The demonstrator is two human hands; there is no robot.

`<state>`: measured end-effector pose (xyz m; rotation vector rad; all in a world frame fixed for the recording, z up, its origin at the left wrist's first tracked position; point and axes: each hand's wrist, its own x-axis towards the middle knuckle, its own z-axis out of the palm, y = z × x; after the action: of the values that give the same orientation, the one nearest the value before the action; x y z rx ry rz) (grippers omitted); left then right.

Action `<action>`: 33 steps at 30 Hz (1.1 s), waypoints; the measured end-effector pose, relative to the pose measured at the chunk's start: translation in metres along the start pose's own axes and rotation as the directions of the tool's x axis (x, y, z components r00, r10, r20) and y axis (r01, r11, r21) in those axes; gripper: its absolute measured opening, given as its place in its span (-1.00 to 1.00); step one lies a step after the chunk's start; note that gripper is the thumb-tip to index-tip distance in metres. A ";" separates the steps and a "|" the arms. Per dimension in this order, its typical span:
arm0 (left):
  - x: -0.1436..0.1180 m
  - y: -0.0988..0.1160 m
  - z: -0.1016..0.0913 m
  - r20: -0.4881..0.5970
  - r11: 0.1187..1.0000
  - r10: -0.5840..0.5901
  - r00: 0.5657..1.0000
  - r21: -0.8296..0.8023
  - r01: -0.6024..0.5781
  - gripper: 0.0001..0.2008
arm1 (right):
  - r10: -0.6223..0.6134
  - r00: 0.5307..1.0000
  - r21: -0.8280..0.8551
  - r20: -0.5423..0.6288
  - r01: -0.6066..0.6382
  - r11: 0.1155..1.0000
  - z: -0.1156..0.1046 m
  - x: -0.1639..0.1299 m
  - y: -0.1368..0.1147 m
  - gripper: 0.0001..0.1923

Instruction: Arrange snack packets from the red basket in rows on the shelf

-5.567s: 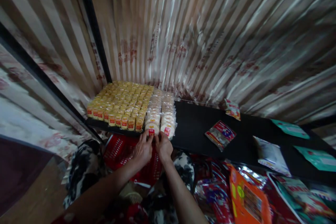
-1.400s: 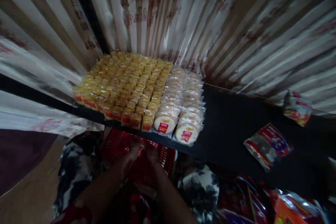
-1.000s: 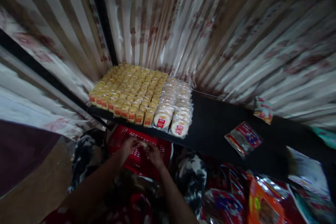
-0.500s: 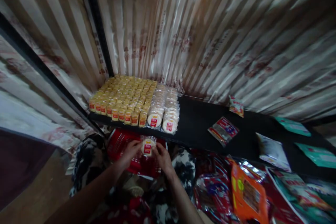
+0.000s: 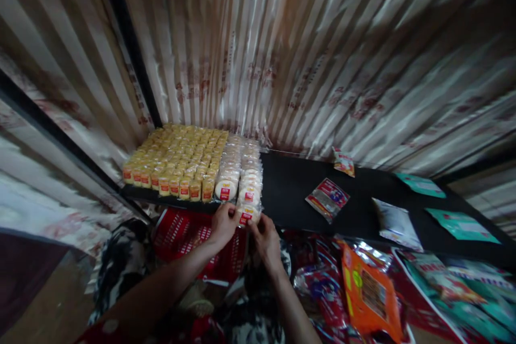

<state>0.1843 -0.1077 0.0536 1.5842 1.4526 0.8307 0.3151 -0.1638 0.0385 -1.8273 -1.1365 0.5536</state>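
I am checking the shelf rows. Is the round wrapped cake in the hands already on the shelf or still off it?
At the shelf edge, not released: the round cake meets the black shelf front, pinched between left hand and right hand.

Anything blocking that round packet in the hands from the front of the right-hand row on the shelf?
Nothing visible. Both hands, left hand and right hand, hold the round packet at the black shelf edge, right against the front of the round-cake row; no object lies between.

Red basket [image 5: 189, 234] below shelf [image 5: 290, 193]; orange packet [image 5: 371, 295], green packets [image 5: 459, 223] rightward
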 end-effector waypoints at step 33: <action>0.007 -0.018 0.026 0.266 0.723 0.525 0.808 0.362 -0.589 -0.57 | -0.195 0.973 -0.261 -0.121 0.158 0.952 0.027 0.044 0.022 -0.39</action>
<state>0.2002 -0.1038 0.0257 2.4497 1.0919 0.7219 0.3269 -0.1171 0.0093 -1.9170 -1.3000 0.1742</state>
